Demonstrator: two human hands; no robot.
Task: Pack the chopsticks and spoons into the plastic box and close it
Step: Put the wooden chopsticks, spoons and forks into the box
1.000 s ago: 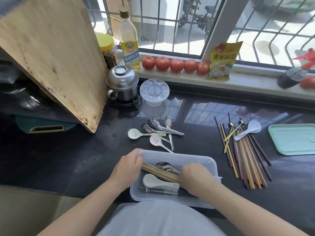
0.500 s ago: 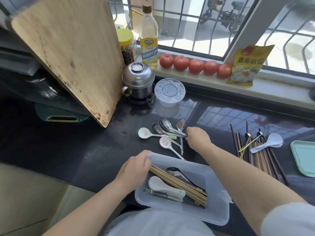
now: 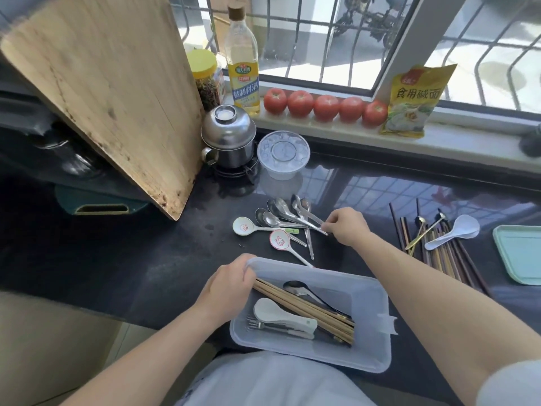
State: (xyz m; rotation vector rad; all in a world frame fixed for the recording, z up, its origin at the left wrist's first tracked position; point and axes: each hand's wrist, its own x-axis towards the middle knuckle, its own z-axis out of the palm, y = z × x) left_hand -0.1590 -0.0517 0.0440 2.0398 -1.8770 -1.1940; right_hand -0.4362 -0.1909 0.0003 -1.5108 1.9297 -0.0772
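A clear plastic box (image 3: 371, 294) sits at the counter's front edge. Inside lie wooden chopsticks (image 3: 304, 309), a white spoon (image 3: 278, 316), a fork and a dark metal spoon. My left hand (image 3: 228, 285) grips the box's near-left rim. My right hand (image 3: 344, 227) pinches the handle ends of a bunch of steel spoons (image 3: 288, 213) lying on the counter behind the box. Two ceramic spoons (image 3: 279, 240) lie beside them. To the right is a pile of chopsticks (image 3: 448, 259) with a white spoon (image 3: 458, 230) and thin gold spoons on top.
The pale green lid (image 3: 519, 253) lies at the far right. A wooden cutting board (image 3: 111, 92) leans at left. A steel pot (image 3: 227, 136) and an upturned plastic bowl (image 3: 282, 155) stand behind the spoons. An oil bottle (image 3: 243, 60), tomatoes (image 3: 325, 106) and a yellow bag (image 3: 414, 101) line the windowsill.
My right hand left the box, reached back over the counter to the steel spoons and now pinches their handles. My left hand stayed on the box rim.
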